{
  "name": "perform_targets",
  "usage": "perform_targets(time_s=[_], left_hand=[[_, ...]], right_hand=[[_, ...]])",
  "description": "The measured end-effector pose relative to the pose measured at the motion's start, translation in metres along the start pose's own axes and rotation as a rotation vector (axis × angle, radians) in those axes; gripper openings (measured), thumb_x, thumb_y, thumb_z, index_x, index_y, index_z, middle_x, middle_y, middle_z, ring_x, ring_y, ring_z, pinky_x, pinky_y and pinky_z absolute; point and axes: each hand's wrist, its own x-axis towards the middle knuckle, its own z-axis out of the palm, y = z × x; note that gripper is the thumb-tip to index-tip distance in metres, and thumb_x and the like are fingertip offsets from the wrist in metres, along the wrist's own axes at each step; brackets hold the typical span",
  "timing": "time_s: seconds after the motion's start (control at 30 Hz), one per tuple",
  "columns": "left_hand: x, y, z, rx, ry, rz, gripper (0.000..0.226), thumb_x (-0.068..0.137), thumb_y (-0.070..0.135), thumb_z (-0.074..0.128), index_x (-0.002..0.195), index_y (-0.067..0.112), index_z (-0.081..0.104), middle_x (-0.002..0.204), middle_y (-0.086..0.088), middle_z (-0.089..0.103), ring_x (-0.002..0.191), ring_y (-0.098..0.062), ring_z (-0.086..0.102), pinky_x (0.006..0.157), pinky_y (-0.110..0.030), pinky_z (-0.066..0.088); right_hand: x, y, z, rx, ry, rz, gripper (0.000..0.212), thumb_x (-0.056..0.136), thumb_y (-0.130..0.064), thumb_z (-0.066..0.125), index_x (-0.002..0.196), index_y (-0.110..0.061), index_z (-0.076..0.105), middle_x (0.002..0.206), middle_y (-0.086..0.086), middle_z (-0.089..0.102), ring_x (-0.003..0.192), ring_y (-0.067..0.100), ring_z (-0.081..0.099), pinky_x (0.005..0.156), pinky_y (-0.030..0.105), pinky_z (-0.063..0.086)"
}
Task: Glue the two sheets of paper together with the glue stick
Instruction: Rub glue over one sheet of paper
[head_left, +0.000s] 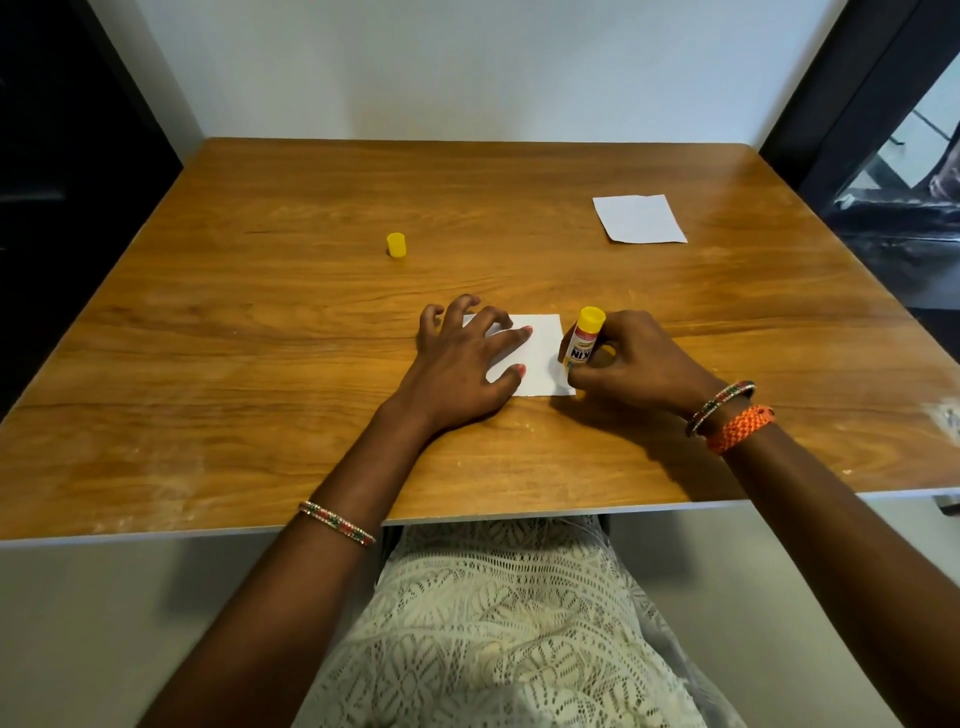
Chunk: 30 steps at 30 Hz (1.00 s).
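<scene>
On table, left hand flat on paper, right hand gripping glue stick, tip seemingly touching.

Table: a brown wood-grain table top is seen, smooth with a soft sheen; pale scuffs are shown near its front edge.
Near sheet: a small white matt paper sheet is laid flat.
Far sheet: a white matt paper rectangle is faintly creased.
Glue: a glossy yellow plastic glue stick with a printed label is seen.
Cap: a small yellow plastic cap, smooth.
Wrist: an orange braided thread band, rough-textured.
Garment: cream openwork lace cloth, matt.
</scene>
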Motion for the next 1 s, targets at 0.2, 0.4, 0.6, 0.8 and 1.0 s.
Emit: perform_targets(time_s=[0.2, 0.4, 0.6, 0.8, 1.0], left_hand=[[0.000, 0.000, 0.000, 0.008, -0.007, -0.004, 0.051, 0.085, 0.054, 0.035, 0.133, 0.038, 0.044, 0.137, 0.007, 0.043, 0.138, -0.023, 0.017, 0.106, -0.045, 0.009], [0.000, 0.000, -0.001, 0.010, -0.001, 0.006, 0.051, 0.086, 0.052, 0.035, 0.133, 0.036, 0.045, 0.136, 0.006, 0.045, 0.138, -0.024, 0.019, 0.105, -0.046, 0.011], [-0.002, -0.001, 0.000, 0.019, 0.039, 0.030, 0.054, 0.083, 0.054, 0.031, 0.130, 0.031, 0.048, 0.131, 0.004, 0.048, 0.134, -0.025, 0.026, 0.104, -0.048, 0.015], [-0.005, -0.001, 0.001, -0.037, 0.124, 0.044, 0.050, 0.079, 0.055, 0.038, 0.118, 0.029, 0.056, 0.118, 0.002, 0.051, 0.122, -0.022, 0.037, 0.097, -0.038, 0.014], [-0.002, 0.001, -0.005, -0.256, 0.313, -0.090, 0.022, 0.088, 0.038, 0.043, 0.099, 0.026, 0.059, 0.098, 0.010, 0.055, 0.104, -0.012, 0.045, 0.089, -0.028, 0.018]], right_hand=[[-0.005, -0.001, 0.000, 0.006, -0.004, 0.017, 0.030, 0.075, -0.015, 0.072, 0.104, -0.010, 0.065, 0.098, 0.002, 0.065, 0.086, 0.013, 0.061, 0.072, 0.019, 0.050], [-0.008, -0.001, 0.000, 0.018, -0.055, 0.062, 0.035, 0.076, -0.016, 0.071, 0.110, -0.010, 0.063, 0.101, 0.002, 0.064, 0.088, 0.014, 0.061, 0.070, 0.016, 0.049], [0.001, -0.005, -0.015, 0.203, -0.056, 0.141, 0.021, 0.085, -0.010, 0.062, 0.106, -0.012, 0.059, 0.097, 0.003, 0.064, 0.089, 0.016, 0.063, 0.078, 0.026, 0.051], [0.029, -0.015, -0.019, 0.498, 0.031, 0.128, 0.021, 0.084, -0.005, 0.064, 0.101, -0.014, 0.056, 0.093, 0.004, 0.063, 0.086, 0.016, 0.063, 0.077, 0.031, 0.054], [0.064, -0.014, -0.001, 0.902, 0.234, 0.269, 0.021, 0.082, -0.006, 0.067, 0.097, -0.016, 0.057, 0.082, 0.003, 0.058, 0.066, 0.010, 0.050, 0.057, 0.026, 0.043]])
